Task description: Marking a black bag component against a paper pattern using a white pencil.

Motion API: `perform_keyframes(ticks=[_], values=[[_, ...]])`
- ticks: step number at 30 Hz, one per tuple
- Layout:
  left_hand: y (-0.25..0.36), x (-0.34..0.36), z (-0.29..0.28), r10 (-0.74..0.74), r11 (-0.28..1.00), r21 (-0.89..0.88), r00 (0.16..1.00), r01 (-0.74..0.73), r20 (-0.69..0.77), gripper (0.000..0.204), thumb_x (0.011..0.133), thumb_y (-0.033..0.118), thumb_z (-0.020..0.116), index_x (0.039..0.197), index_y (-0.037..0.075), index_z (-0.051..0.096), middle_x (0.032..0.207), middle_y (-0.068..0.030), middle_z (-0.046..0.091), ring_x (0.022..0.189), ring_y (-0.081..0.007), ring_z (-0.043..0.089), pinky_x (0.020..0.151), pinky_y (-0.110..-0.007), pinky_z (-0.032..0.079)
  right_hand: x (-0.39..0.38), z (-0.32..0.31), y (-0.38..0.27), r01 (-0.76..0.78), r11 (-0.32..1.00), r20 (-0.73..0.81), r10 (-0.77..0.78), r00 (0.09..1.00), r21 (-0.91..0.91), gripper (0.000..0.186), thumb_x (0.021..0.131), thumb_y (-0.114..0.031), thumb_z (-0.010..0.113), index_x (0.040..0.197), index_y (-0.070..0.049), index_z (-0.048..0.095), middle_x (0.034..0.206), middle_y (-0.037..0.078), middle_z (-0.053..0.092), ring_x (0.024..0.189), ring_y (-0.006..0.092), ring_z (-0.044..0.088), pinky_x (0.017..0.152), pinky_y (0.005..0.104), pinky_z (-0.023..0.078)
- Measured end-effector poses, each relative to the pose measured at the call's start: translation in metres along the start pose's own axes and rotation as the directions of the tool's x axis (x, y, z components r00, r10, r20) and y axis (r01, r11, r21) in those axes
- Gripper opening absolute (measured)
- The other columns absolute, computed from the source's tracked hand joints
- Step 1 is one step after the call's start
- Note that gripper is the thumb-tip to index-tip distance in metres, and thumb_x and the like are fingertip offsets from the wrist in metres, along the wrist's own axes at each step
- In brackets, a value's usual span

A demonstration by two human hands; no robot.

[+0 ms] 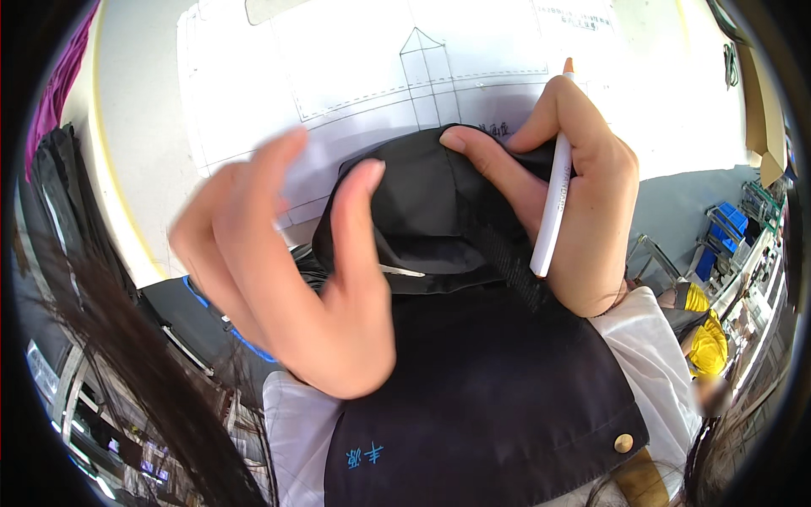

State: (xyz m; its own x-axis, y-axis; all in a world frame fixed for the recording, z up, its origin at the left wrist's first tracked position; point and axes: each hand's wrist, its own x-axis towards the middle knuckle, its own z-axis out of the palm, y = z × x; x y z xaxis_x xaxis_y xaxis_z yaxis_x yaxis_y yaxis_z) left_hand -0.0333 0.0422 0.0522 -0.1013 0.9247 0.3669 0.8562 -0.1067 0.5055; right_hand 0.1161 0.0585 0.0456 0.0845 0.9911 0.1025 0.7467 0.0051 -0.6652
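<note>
- One glossy black fabric piece is pinched in the right hand, beside white line-drawn paper; the left hand is spread, gripping nothing.
- Slippage could be caused by one-handed support; stray marks, by the slim white pencil also held.

The right hand pinches the upper edge of a black fabric piece, a white, orange-tipped pencil lodged across it. The blurred left hand is raised with thumb and fingers spread. Beyond lies a line-drawn paper pattern; nearer, a black apron with a brass snap
</note>
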Motion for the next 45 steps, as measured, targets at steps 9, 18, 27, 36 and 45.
perform_keyframes(ticks=[9,18,27,36,45], values=[[0.012,-0.047,0.028,0.161,0.987,-0.012,0.957,-0.163,0.241,0.045,0.079,0.003,0.062,0.122,-0.010,0.056,0.123,-0.0202,0.050,0.109,-0.0341,0.052,0.092,-0.037,0.047,-0.004,0.002,0.002,-0.001,1.000,0.004,0.001,1.000,0.027,0.035,0.070,-0.003,0.083,0.067,-0.003,0.047,0.057,0.001,0.043,0.054,0.0071,0.039,0.051,0.0222,0.038],[0.009,-0.047,0.031,0.256,0.947,0.146,0.947,-0.286,0.193,0.037,0.097,0.021,0.048,0.122,-0.006,0.058,0.125,-0.0212,0.053,0.111,-0.0360,0.054,0.091,-0.037,0.050,-0.002,-0.006,0.014,0.166,0.978,-0.081,-0.177,0.981,-0.123,0.023,0.067,-0.001,0.081,0.076,-0.004,0.061,0.073,0.003,0.058,0.067,0.0156,0.052,0.061,0.0272,0.042],[0.011,-0.048,0.034,0.246,0.935,0.208,0.949,-0.286,0.198,0.044,0.100,0.037,0.043,0.123,0.005,0.061,0.126,-0.0217,0.053,0.111,-0.0355,0.055,0.091,-0.039,0.050,0.001,-0.009,0.021,0.072,0.996,-0.010,-0.071,0.997,0.055,0.021,0.072,0.005,0.078,0.080,-0.003,0.060,0.074,0.001,0.059,0.069,0.0100,0.057,0.067,0.0237,0.045],[0.021,-0.053,0.036,0.127,0.970,0.167,0.955,-0.176,0.266,0.045,0.094,0.044,0.049,0.132,0.020,0.059,0.134,-0.0189,0.038,0.119,-0.0371,0.040,0.101,-0.046,0.036,0.005,-0.013,0.027,0.030,0.990,0.079,-0.041,0.996,0.139,0.020,0.074,0.006,0.076,0.079,-0.002,0.059,0.071,0.001,0.061,0.067,0.0070,0.058,0.063,0.0202,0.045],[0.021,-0.053,0.037,0.117,0.972,0.168,0.958,-0.164,0.261,0.048,0.087,0.046,0.056,0.130,0.023,0.061,0.135,-0.0191,0.038,0.119,-0.0371,0.040,0.102,-0.046,0.036,0.006,-0.012,0.027,-0.026,0.981,0.074,0.012,0.997,0.192,0.019,0.074,0.006,0.076,0.081,-0.002,0.060,0.072,0.000,0.061,0.066,0.0060,0.053,0.064,0.0193,0.042]])
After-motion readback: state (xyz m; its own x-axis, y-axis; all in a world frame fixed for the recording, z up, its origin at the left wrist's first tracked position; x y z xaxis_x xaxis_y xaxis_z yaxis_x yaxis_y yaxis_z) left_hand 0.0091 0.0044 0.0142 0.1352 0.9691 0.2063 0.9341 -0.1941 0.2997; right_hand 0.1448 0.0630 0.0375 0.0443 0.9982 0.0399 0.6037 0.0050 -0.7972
